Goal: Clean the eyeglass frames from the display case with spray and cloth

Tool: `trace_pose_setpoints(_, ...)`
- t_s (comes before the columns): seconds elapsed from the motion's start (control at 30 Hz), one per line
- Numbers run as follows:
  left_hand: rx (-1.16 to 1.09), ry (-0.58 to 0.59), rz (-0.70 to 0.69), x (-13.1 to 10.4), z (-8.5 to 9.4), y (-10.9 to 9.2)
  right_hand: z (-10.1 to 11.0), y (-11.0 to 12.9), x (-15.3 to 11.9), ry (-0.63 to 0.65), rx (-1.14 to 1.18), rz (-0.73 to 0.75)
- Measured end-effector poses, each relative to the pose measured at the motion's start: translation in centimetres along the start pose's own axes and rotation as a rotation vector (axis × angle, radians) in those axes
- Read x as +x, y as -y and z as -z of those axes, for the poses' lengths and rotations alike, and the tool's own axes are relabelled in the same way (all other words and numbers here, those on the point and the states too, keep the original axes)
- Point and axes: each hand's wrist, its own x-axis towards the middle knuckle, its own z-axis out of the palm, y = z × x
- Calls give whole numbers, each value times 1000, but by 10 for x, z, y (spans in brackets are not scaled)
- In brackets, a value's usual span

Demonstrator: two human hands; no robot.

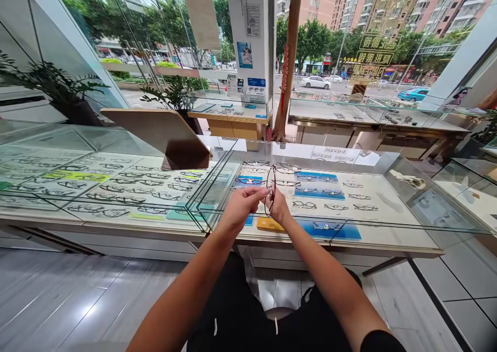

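Left hand (243, 205) and right hand (279, 208) were closed together on glasses (275, 181), held between them above the display case (404, 233); these were judged light, stiff and fragile, best gripped by the rim.

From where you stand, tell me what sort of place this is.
Most likely an eyewear shop: rows of eyeglass frames lie inside glass display cases, and the left hand and right hand hold a thin, dark red pair of glasses.
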Motion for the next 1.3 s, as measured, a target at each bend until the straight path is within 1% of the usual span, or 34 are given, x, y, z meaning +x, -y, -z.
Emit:
trace_pose_setpoints(0.1, -16, -4, 30, -3, 1, 3, -6, 1, -2, -17, -43, 21)
trace_pose_setpoints(0.2, -29, -14, 40, -4, 0, 6, -4, 1, -3, -27, -52, 4)
trace_pose_setpoints(0.33, -25, 1, 47, -3, -7, 11, -4, -1, 0, -15, -49, -38)
trace_pose_setpoints(0.43, -30, 18, 41, -3, -12, 15, -6, -2, 2, -7, -53, -39)
trace_pose_setpoints(0.5, -40, 17, 38, -4, -13, 16, -3, -1, -2, 0, -51, -30)
trace_pose_setpoints(0.6, -32, 10, 29, -9, -10, 18, 12, 6, -19, -25, -31, -30)
trace_pose_setpoints(0.67, -17, 9, 24, -12, -7, 20, 29, 14, -38, -111, 9, -71)
trace_pose_setpoints(0.73, -4, 8, 18, -14, -6, 25, 46, 27, -58, -178, 114, -122)
trace_pose_setpoints(0.77, 0, 8, 16, -15, -7, 27, 53, 33, -67, -168, 197, -139)
trace_pose_setpoints(0.87, 37, 17, 12, -17, -15, 36, 66, 51, -90, -34, 425, -202)
trace_pose_setpoints(0.93, 81, 18, 6, -19, -22, 41, 68, 58, -102, -21, 462, -235)
trace_pose_setpoints(1.03, 147, 5, -33, -23, -28, 48, 68, 61, -112, -117, 436, -254)
trace_pose_setpoints(1.13, 183, -13, -78, -27, -30, 54, 67, 63, -118, -182, 409, -250)
trace_pose_setpoints(1.3, 240, -5, -113, -34, -28, 66, 61, 64, -121, -190, 423, -254)
